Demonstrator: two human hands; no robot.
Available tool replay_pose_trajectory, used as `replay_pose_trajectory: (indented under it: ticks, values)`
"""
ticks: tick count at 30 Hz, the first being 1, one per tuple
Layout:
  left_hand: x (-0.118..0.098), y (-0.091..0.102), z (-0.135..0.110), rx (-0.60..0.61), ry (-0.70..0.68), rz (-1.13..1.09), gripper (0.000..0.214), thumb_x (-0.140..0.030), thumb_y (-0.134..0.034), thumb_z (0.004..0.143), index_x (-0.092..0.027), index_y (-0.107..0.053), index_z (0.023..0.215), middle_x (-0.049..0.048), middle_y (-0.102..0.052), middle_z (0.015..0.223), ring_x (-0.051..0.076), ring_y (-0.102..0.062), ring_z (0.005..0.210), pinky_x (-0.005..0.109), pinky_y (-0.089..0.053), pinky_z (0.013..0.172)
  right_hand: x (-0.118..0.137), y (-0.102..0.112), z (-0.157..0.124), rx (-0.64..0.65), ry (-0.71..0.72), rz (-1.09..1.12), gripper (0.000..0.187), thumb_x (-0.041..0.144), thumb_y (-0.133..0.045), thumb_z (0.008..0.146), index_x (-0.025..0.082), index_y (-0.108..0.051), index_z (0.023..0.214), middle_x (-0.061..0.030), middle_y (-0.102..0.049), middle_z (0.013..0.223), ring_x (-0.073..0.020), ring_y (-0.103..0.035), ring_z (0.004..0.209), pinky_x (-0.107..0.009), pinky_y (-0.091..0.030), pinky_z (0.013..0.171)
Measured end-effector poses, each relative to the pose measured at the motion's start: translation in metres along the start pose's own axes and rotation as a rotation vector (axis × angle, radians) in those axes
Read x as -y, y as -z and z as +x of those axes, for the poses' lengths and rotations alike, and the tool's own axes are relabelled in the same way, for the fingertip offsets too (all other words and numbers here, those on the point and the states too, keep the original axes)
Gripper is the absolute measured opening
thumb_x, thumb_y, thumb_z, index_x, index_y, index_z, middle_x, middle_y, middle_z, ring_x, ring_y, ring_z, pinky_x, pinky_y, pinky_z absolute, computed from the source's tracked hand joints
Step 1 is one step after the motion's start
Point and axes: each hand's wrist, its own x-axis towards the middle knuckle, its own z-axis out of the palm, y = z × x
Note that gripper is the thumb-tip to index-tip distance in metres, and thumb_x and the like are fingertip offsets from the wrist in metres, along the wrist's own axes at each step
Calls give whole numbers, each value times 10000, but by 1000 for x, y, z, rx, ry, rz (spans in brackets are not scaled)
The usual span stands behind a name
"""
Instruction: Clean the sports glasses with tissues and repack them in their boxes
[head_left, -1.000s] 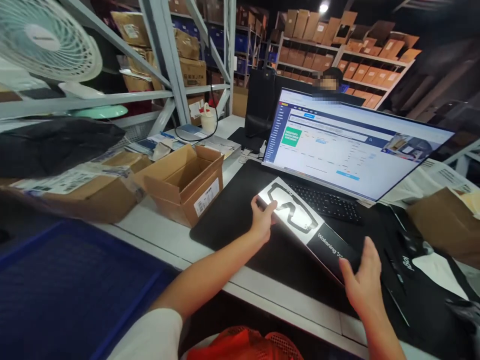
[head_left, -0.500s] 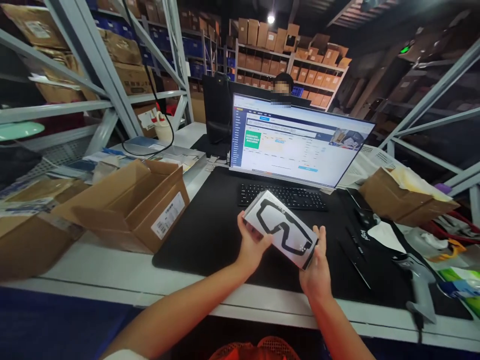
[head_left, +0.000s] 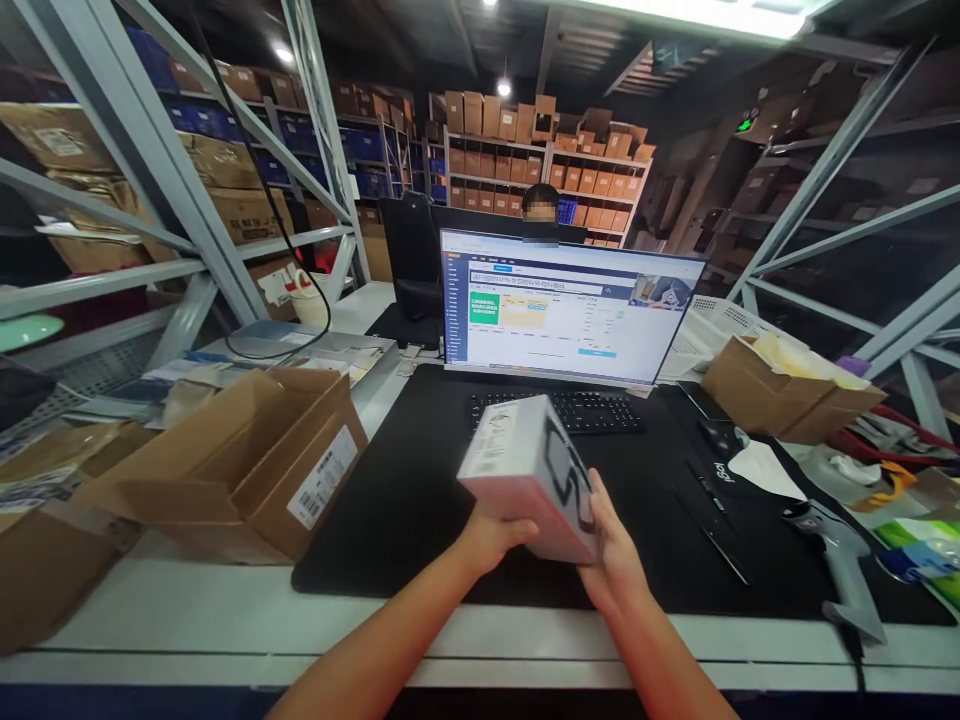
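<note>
A white box [head_left: 517, 490] printed with a black goggle outline is held tilted above the black desk mat [head_left: 360, 540]. My left hand [head_left: 487, 540] grips it from below at the left, thumb across the lower side. My right hand [head_left: 611, 540] is closed along its right edge, on the goggle-printed face. A printed label side, too blurred to read, faces up and left. Behind the box lies a black keyboard [head_left: 600, 413], partly covered by it.
A monitor [head_left: 555, 340] stands behind the keyboard; a person's head shows beyond it. An open carton [head_left: 262, 510] sits on the left. To the right are a mouse [head_left: 718, 433], a pen [head_left: 709, 490], a barcode scanner [head_left: 844, 565] and another carton [head_left: 780, 395].
Both hands have turned the box, so its goggle face now points right and a labelled side shows. The camera view has tilted upward.
</note>
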Motion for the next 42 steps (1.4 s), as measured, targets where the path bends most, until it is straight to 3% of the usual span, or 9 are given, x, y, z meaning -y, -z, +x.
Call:
replay_pose_trajectory:
  ticks: [7,15,20,24,29,32,34,38,42]
  values:
    - [-12,4,17,-447,228,-352,662,-770,-645,734,-229,-683,1114,97,-737,1154,337,-627,1204,477,-529,1024,-1,-1,-9,189,126,-69,509,549,-490,966,293,-560,1399,-84,-569,1471,-310,-503,1386,-567,-411,1139]
    - [-23,1,18,-285,389,-441,774,-801,-417,843,-211,-618,1302,112,-700,1282,362,-621,1227,527,-499,1030,37,-4,3,303,500,-562,672,418,-690,905,359,-411,1513,-44,-358,1627,-284,-330,1500,-547,-270,1231]
    - [-20,-7,11,-184,495,-554,769,-744,-437,888,-169,-570,1381,137,-688,1298,350,-623,1227,495,-472,1059,56,-11,21,473,610,-569,416,350,-715,892,299,-641,1299,-78,-577,1461,-296,-438,1438,-544,-340,1198]
    - [-16,-11,12,-188,578,-615,762,-716,-436,913,-131,-571,1382,157,-702,1261,325,-655,1176,454,-487,1046,44,-8,28,430,575,-377,284,301,-730,883,307,-699,1165,-58,-706,1275,-286,-528,1364,-542,-388,1161]
    - [1,-2,17,-285,477,-524,721,-733,-540,855,-169,-639,1293,137,-715,1238,320,-641,1208,460,-486,1068,30,0,34,391,358,-234,344,420,-760,840,327,-711,1168,-39,-593,1451,-300,-429,1442,-540,-290,1210]
    - [19,13,16,-363,234,-339,766,-781,-686,696,-179,-694,1169,120,-742,1158,334,-647,1190,468,-496,1065,23,-1,34,350,-1,44,607,637,-645,857,432,-517,1414,5,-435,1585,-301,-430,1439,-563,-341,1162]
    - [30,26,13,-356,35,-162,799,-784,-752,605,-170,-710,1115,125,-743,1138,351,-643,1189,483,-495,1068,17,-4,33,359,-251,158,724,741,-596,828,398,-474,1454,-41,-519,1522,-326,-513,1362,-578,-413,1088]
    - [35,45,8,-188,-284,220,767,-733,-775,631,-201,-708,1179,127,-713,1224,358,-605,1245,509,-463,1110,5,-7,35,411,-524,237,711,792,-562,809,225,-655,1227,-124,-732,1177,-334,-663,1117,-541,-516,939]
    - [25,51,5,167,-217,572,712,-686,-722,738,-255,-660,1301,132,-648,1352,383,-573,1288,613,-420,1123,-5,-4,41,365,-516,319,572,722,-509,886,211,-695,1065,-82,-762,964,-273,-706,884,-442,-551,797]
